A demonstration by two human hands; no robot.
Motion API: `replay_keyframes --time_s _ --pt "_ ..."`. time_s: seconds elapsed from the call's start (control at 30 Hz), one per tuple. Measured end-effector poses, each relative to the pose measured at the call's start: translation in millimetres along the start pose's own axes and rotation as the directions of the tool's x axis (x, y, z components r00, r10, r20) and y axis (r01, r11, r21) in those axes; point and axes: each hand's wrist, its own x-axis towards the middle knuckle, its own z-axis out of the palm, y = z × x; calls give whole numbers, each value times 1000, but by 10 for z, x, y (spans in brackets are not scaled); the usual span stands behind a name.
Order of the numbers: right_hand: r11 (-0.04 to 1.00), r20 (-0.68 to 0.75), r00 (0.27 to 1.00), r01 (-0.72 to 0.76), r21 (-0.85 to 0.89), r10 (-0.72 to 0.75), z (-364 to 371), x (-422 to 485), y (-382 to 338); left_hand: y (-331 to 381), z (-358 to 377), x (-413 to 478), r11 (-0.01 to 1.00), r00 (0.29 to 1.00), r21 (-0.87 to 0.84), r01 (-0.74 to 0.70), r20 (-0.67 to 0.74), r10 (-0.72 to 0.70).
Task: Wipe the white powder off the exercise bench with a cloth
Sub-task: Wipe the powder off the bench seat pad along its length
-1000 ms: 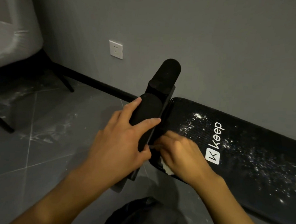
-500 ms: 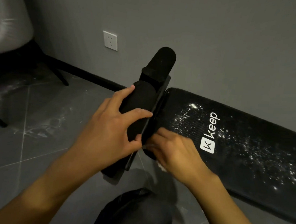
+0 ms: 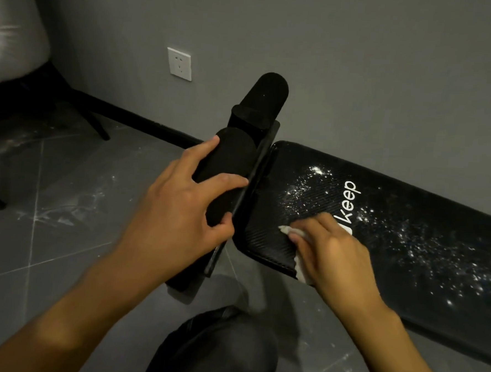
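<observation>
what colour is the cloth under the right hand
White, peeking out from under the right hand as cloth on the black bench; head view.

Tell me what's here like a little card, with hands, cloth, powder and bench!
left hand: grips the black roller at the bench's end
right hand: holds the cloth down on the bench
cloth: white, bunched under the fingers
powder: white specks beside the cloth and farther right, not yet wiped
bench: black pad along a grey wall
floor: grey tiles with white smears
socket: white, on the wall
</observation>
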Motion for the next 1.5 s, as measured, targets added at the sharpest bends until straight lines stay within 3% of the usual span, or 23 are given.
replay_keyframes --time_s 0.13,0.27,0.43,0.53,0.6,0.73,0.83,0.97,1.17,1.33,1.5 --pt "979 128 971 204 -5 -201 -10 -93 -109 19 19 -1 1000 1000 -17 9 -23 -9" --pt "998 43 997 64 16 -65 -97 -87 112 12 35 -8 1000 999 -11 14 -47 -15" --pt "979 97 974 205 4 -205 -52 -187 -9 47 46 -19 1000 998 -7 27 -55 -27" --pt "999 -7 999 34 -32 -35 -66 -136 72 82 57 -21 998 995 30 55 -83 -53" --pt "998 -13 999 36 -43 -36 -49 -138 86 95 85 -46 992 989 109 67 -140 -51" --pt "990 58 990 132 -48 -129 -23 -157 -32 230 322 -276 950 938 296 -98 -292 188" --pt "995 49 995 85 -59 -82 -30 -33 -47 352 659 -534 933 931 274 -232 -215 294" --pt "1000 -45 999 -4 -10 4 57 245 -73 274 883 -519 938 943 274 -213 -193 271" --pt "977 39 979 194 90 -198 7 -21 -37 161 1007 -545 917 891 207 -340 -241 385" --pt "993 -33 993 112 42 -111 138 319 -30 58 1055 -536 899 879 203 -389 -209 428" --pt "989 -45 991 128 71 -125 206 195 -52 -5 1095 -486 900 896 54 -433 -86 436"
